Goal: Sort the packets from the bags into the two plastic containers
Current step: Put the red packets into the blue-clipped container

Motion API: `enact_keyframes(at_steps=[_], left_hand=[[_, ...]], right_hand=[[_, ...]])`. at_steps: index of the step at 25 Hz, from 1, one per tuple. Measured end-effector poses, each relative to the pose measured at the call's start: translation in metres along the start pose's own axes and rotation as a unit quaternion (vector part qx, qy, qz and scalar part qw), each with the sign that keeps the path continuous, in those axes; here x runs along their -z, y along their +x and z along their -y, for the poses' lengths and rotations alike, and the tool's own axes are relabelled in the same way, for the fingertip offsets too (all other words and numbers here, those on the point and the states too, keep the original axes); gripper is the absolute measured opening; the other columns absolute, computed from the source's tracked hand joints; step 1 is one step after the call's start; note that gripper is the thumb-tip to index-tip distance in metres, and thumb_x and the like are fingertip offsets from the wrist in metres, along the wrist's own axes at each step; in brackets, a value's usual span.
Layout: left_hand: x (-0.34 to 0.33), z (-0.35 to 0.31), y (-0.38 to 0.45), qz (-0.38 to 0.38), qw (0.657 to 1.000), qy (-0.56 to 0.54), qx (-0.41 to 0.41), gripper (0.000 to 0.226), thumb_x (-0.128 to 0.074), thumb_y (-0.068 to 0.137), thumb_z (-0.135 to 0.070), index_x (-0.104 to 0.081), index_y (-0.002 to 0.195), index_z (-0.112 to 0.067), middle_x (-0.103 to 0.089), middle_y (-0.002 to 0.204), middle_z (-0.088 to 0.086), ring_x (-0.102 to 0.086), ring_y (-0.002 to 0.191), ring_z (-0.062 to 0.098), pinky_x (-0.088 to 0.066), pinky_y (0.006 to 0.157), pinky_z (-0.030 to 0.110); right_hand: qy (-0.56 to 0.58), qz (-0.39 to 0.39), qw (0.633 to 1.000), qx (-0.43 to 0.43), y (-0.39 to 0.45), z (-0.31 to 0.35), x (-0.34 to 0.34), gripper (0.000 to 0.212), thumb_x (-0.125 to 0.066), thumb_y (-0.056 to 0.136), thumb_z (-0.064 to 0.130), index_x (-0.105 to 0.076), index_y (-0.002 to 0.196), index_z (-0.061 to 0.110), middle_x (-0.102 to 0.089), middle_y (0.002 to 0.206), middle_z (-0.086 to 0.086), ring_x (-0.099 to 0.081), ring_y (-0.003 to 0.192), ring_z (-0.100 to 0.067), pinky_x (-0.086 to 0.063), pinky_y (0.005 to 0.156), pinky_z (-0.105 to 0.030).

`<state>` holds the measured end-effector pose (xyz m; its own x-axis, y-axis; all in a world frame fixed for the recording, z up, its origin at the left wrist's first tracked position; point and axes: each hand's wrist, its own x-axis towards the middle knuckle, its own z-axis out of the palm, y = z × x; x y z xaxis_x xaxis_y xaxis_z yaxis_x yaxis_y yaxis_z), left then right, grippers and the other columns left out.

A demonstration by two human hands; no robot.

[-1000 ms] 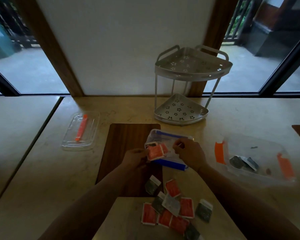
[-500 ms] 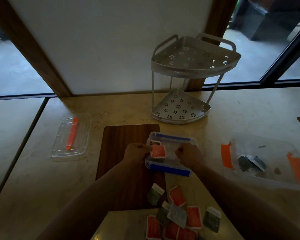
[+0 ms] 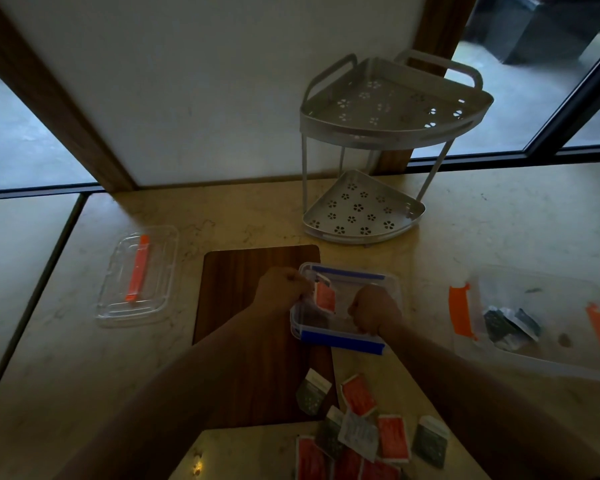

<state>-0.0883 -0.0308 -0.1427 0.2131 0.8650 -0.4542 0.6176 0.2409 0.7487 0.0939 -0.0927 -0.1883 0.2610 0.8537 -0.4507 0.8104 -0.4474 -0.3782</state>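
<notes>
A clear container with blue clips (image 3: 340,342) sits in the middle, partly on a wooden board (image 3: 250,323). My left hand (image 3: 281,292) is at its left rim, pinching a red packet (image 3: 324,296) that sits inside the container. My right hand (image 3: 373,311) is closed at the container's front right rim. A second clear container with orange clips (image 3: 459,308) stands at the right and holds dark green packets (image 3: 510,327). Several loose red and green packets (image 3: 361,434) lie near the front edge.
A clear lid with an orange clip (image 3: 137,275) lies to the left of the board. A grey two-tier corner rack (image 3: 378,150) stands behind the containers against the wall. A seam divides the counter at the far left.
Both hands have come down onto the blue-clipped container, and the red packet has gone from above it to inside it. The view has tilted and moved closer.
</notes>
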Motion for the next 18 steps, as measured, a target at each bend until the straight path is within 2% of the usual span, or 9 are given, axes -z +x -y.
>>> enact_keyframes(at_steps=[8,14,18], left_hand=[[0.005,-0.012,0.005,-0.01,0.999,0.021,-0.049,0.012,-0.067,0.086,-0.022,-0.067,0.074,-0.02,-0.07,0.086,0.006,-0.068,0.082,0.02,-0.057,0.077,0.035],[0.007,-0.017,0.002,-0.04,0.996,0.01,-0.074,0.018,-0.068,0.085,-0.021,-0.065,0.067,-0.025,-0.068,0.074,0.0,-0.065,0.073,0.015,-0.055,0.069,0.032],[0.009,-0.023,-0.003,-0.053,0.993,0.028,-0.1,0.017,-0.068,0.084,-0.023,-0.066,0.068,-0.027,-0.066,0.07,-0.006,-0.064,0.072,0.012,-0.053,0.069,0.03]], right_hand=[[0.017,0.011,1.0,0.016,0.002,0.0,0.001,0.018,-0.064,0.087,0.026,-0.072,0.093,0.012,-0.07,0.095,-0.004,-0.063,0.091,-0.015,-0.051,0.089,-0.028],[0.076,0.013,0.997,0.01,-0.002,0.001,0.006,0.02,-0.059,0.09,0.025,-0.074,0.088,0.013,-0.073,0.088,-0.004,-0.066,0.084,-0.015,-0.051,0.082,-0.028],[0.091,0.018,0.996,0.009,-0.004,0.001,0.009,0.018,-0.059,0.091,0.023,-0.074,0.086,0.014,-0.074,0.086,-0.003,-0.067,0.081,-0.014,-0.05,0.077,-0.024]])
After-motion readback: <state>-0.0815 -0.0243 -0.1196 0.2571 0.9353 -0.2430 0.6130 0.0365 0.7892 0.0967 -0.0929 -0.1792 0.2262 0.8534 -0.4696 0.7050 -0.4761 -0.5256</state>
